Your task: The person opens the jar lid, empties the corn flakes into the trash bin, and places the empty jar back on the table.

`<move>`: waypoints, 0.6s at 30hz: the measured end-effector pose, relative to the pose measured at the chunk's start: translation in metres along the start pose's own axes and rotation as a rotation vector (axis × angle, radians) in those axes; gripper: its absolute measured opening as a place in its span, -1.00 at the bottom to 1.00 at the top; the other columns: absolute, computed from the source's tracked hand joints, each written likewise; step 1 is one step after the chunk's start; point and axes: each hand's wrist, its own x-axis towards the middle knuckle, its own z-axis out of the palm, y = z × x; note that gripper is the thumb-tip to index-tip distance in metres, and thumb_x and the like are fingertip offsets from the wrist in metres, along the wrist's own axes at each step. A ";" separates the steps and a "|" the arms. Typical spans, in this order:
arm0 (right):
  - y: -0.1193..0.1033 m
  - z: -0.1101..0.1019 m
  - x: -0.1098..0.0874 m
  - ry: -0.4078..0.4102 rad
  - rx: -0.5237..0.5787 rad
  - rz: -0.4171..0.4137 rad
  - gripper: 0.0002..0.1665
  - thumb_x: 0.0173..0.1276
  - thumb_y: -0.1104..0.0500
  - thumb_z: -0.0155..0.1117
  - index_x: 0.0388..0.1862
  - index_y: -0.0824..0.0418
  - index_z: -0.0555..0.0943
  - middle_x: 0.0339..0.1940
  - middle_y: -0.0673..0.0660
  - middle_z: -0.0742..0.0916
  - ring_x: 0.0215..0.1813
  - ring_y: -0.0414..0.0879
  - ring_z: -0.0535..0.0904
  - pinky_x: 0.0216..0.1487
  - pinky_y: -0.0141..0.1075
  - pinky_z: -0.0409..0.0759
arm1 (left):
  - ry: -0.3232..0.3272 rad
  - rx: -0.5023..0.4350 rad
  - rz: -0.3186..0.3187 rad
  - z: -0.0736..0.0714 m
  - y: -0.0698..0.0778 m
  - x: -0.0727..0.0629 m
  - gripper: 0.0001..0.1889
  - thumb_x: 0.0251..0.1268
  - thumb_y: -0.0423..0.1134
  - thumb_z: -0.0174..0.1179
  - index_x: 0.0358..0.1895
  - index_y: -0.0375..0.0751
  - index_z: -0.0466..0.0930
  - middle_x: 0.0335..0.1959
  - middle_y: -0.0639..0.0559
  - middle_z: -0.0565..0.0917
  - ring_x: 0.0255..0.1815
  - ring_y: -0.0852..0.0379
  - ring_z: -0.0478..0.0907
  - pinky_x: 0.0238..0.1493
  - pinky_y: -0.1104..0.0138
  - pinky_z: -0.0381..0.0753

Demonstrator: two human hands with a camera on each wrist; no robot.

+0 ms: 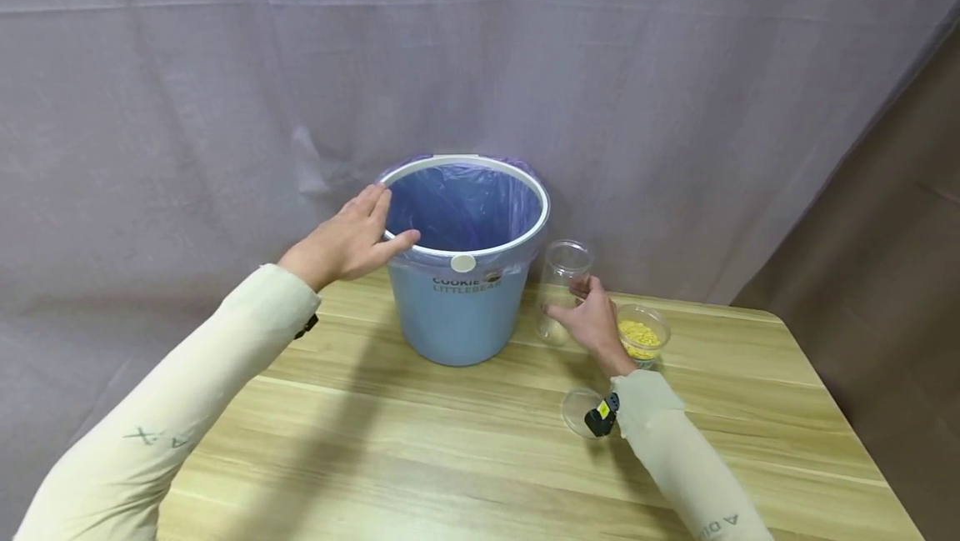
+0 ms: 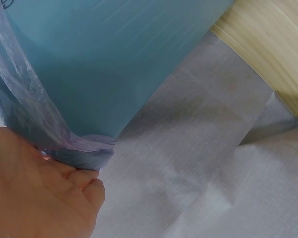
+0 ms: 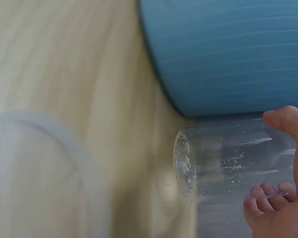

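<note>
A light-blue trash bin (image 1: 457, 320) lined with a thin purplish bag stands at the back of the table. My left hand (image 1: 347, 239) rests at the left side of its white rim, fingers fairly straight and thumb spread over the edge. To the right of the bin is a tall clear plastic jar (image 1: 567, 262), upright and without a lid. My right hand (image 1: 592, 318) holds it, thumb on one side and curled fingers on the other. Pale crumbs cling inside the jar (image 3: 228, 163) near its base. Whether the base touches the table cannot be told.
Beside the right wrist stands a clear tub (image 1: 643, 333) of yellow bits, partly hidden by the hand. A round clear lid (image 1: 579, 409) lies on the wooden table (image 1: 450, 458), under the right wrist. A grey curtain (image 1: 637, 107) hangs close behind the bin.
</note>
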 end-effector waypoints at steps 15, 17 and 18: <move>0.016 0.012 -0.008 -0.003 0.019 0.007 -0.02 0.17 0.04 0.67 0.43 0.36 0.35 0.47 0.43 0.56 0.53 0.29 0.48 0.59 0.11 0.44 | -0.005 -0.011 0.000 0.001 -0.005 0.000 0.04 0.61 0.36 -0.22 0.67 -0.53 -0.21 0.75 -0.41 -0.19 0.80 -0.29 -0.28 0.80 -0.09 -0.16; 0.014 0.009 -0.010 -0.015 -0.018 0.008 0.05 0.17 0.00 0.67 0.48 0.37 0.32 0.50 0.44 0.53 0.55 0.31 0.45 0.61 0.12 0.40 | -0.007 -0.010 0.000 0.001 -0.005 0.000 0.04 0.61 0.37 -0.23 0.68 -0.53 -0.21 0.75 -0.41 -0.19 0.80 -0.29 -0.29 0.80 -0.09 -0.17; 0.012 0.007 -0.011 -0.024 -0.041 0.006 0.08 0.18 -0.02 0.67 0.50 0.38 0.30 0.52 0.44 0.51 0.57 0.32 0.43 0.63 0.13 0.38 | -0.007 -0.008 0.001 0.001 -0.005 0.000 0.04 0.61 0.37 -0.23 0.68 -0.53 -0.21 0.75 -0.41 -0.19 0.80 -0.29 -0.28 0.80 -0.09 -0.17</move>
